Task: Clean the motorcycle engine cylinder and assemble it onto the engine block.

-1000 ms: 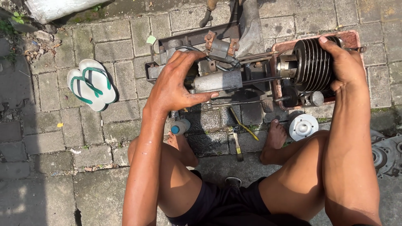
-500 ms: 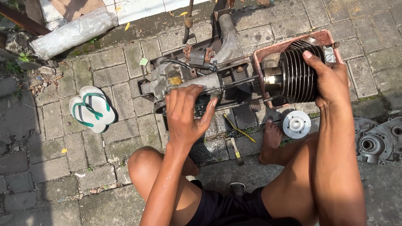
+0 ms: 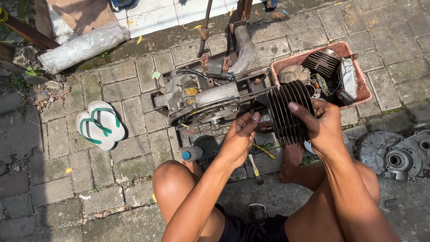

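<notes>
Both hands grip the finned cylinder (right hand wrapped, left hand fingers pressing) beside the engine case.

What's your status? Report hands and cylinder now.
Right hand gripping finned cylinder. Left hand at the rods beside it. Cylinder on engine studs. Nothing blocking.

Both arms bare, no sleeves; black shorts at the hips; legs and one foot bare.
</notes>
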